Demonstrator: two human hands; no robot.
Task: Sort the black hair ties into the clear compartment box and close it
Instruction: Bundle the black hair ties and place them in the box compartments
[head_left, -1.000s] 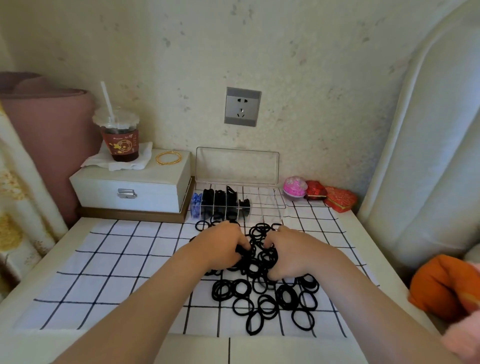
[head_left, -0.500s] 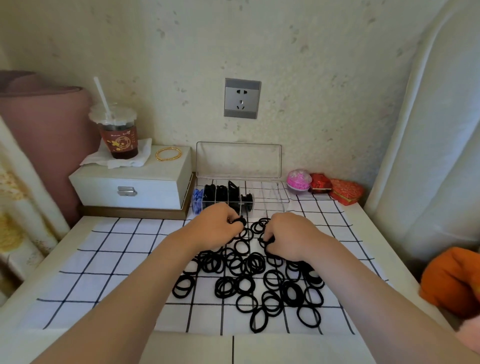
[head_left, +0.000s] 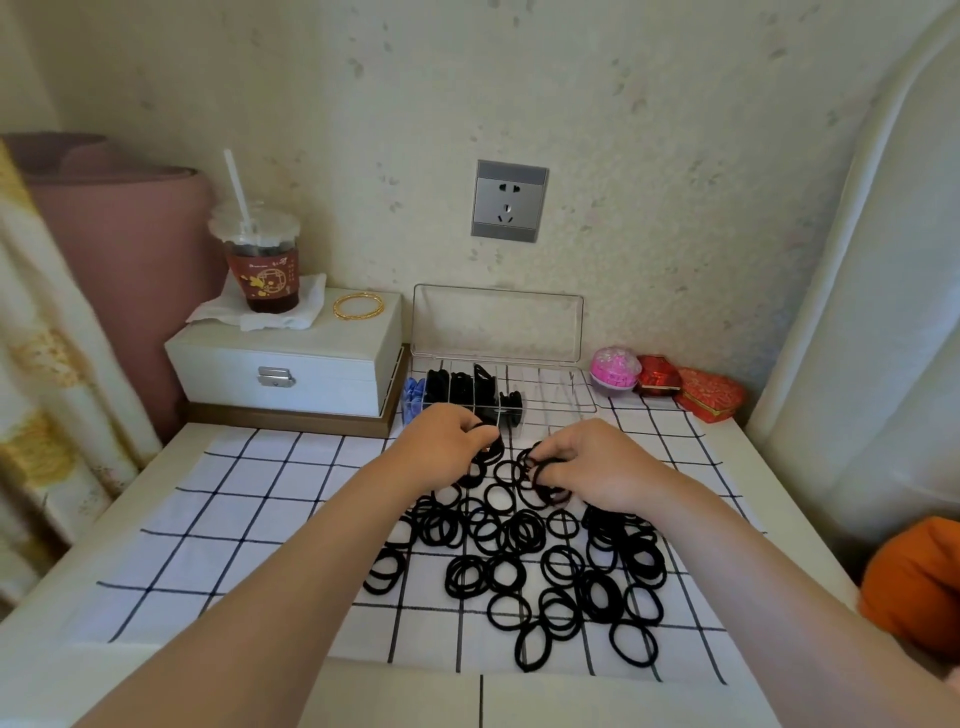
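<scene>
Box (head_left: 561, 397) lid (head_left: 497, 325) up; ties (head_left: 449, 387) in left compartments. Left hand (head_left: 447, 441) grips tie bunch; right hand (head_left: 587, 467) pinches ties over pile (head_left: 545, 561).

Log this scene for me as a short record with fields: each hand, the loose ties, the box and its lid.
left hand: grips a bunch of black hair ties
right hand: pinches ties at the pile's far edge
loose ties: scattered on the checked cloth
compartment box: left cells hold black ties, right cells look empty
lid: open, standing upright
</scene>
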